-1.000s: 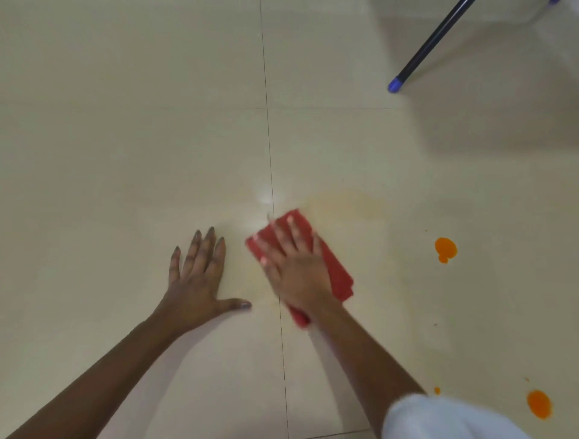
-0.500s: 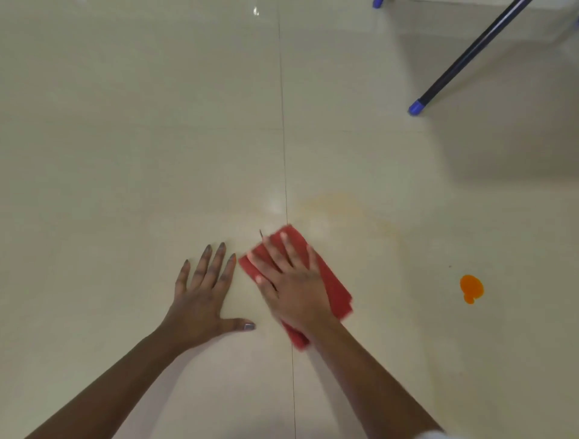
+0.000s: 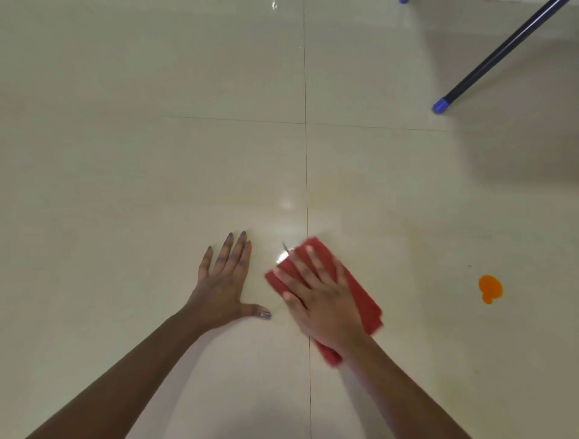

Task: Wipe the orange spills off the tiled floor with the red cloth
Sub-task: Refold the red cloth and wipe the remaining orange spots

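My right hand (image 3: 319, 297) lies flat on the folded red cloth (image 3: 363, 300) and presses it onto the cream tiled floor (image 3: 156, 156), just right of a grout line. A faint orange smear (image 3: 416, 244) shows on the tile to the right of the cloth. One bright orange spill (image 3: 490, 288) sits further right, apart from the cloth. My left hand (image 3: 224, 288) rests palm down on the bare tile left of the cloth, fingers spread, holding nothing.
A dark pole with a blue tip (image 3: 440, 106) slants down to the floor at the upper right, with a grey shadow beneath it. Another blue tip (image 3: 403, 1) peeks in at the top edge. Grout lines (image 3: 305, 156) cross the floor.
The view has shifted, so the orange spill sits further right and lower, and a second spill at the bottom right has left the frame. The cloth has barely moved on the tile.
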`<action>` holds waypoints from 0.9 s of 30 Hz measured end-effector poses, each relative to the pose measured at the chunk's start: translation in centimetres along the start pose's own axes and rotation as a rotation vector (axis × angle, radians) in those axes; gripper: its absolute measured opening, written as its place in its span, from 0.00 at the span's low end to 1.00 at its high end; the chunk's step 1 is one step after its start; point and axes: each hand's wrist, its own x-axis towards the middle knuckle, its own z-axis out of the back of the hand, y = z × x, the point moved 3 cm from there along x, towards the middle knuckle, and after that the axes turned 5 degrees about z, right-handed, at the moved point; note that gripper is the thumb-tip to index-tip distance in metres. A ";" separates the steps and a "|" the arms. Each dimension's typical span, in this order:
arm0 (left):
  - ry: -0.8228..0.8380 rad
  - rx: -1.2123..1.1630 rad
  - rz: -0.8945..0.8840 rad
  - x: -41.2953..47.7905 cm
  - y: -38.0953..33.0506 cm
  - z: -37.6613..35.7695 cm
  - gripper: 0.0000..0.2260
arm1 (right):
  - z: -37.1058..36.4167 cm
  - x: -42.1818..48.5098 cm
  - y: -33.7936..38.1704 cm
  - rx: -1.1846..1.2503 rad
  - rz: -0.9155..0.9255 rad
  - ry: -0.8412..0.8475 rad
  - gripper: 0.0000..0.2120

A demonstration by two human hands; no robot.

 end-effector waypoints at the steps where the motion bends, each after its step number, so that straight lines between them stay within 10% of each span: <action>1: 0.012 -0.004 0.012 0.1 0.0 0.0 0.59 | 0.3 -2.0 -1.8 -0.024 -0.042 -0.002 0.21; 6: 0.062 0.031 0.005 0.0 -0.4 0.4 0.62 | 1.5 1.1 -8.3 -0.027 -0.522 0.017 0.24; 12: 0.018 -0.032 -0.206 -5.5 -1.5 -0.4 0.56 | -1.5 -8.3 5.7 -0.003 -0.035 0.027 0.20; 19: 0.073 -0.007 -0.203 -9.8 -2.8 -2.4 0.52 | 0.1 -6.5 -3.5 -0.045 -0.470 0.010 0.25; 27: 0.063 -0.077 -0.167 -11.5 -5.1 -3.2 0.49 | -2.1 -18.2 5.2 -0.035 -0.172 -0.023 0.23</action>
